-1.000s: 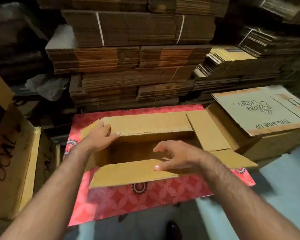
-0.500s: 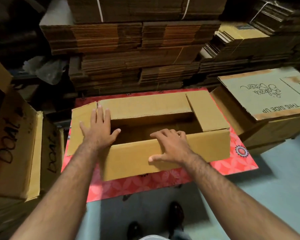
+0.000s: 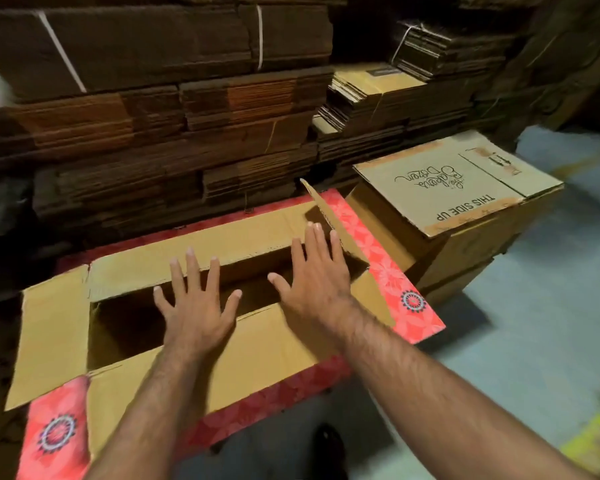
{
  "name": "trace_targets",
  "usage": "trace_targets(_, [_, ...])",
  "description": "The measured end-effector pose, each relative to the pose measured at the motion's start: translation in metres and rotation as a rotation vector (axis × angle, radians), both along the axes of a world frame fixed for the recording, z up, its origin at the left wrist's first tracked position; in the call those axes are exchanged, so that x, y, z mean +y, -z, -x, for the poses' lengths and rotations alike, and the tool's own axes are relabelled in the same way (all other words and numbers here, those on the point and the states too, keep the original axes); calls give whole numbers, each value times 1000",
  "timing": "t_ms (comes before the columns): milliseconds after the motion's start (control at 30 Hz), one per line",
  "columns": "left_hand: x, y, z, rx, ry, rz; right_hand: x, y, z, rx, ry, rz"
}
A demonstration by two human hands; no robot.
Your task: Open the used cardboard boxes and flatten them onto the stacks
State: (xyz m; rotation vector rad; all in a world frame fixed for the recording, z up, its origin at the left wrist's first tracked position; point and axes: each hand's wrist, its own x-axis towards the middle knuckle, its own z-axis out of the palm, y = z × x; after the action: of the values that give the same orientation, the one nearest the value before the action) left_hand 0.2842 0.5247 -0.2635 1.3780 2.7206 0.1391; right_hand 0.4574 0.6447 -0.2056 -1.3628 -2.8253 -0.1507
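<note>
While both my hands hover flat over the open cardboard box (image 3: 201, 341), nothing is actually gripped: the left hand (image 3: 196, 306) has its fingers spread straight above the near wall and the dark opening, and the right hand (image 3: 317, 275) is likewise splayed, its fingertips (image 3: 317, 228) reaching toward the raised end flap (image 3: 329, 220) at about two o'clock. I cannot tell whether either palm touches cardboard or floats just above it.

The box sits on the red patterned sheet (image 3: 409, 306), straight ahead of me at twelve o'clock, with its left end flap (image 3: 52, 334) folded out flat at nine o'clock and its far long flap (image 3: 194, 258) lying back toward the flattened stacks (image 3: 153, 133). At two o'clock, beyond the sheet, stands a printed carton (image 3: 440, 192), just beside the box's right end.

My reading is that the box is opened but not yet collapsed. The trouble I foresee: if I press straight down with the walls square, the corners may buckle or tear instead of folding along the creases. That upright right flap could spring back or catch against the printed carton as the box skews. The sheet looks slick, so a sideways shove might slide everything toward the stacks rather than flatten it.
</note>
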Motion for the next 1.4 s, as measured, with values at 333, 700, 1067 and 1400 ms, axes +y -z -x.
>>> trace_targets(333, [2,3,2,-46,-16,-88,107,26,-67,150,385,422])
trace_targets(700, [5,-1,0,-37,-47,-67,74,22,-41,329,-62,262])
trace_targets(1067, [-3,-7,-6,-37,-37,-140,38,28,31,307,-419,148])
trace_targets(1400, [-2,-2,-6,55,-33,-150,109,-6,113,72,-418,120])
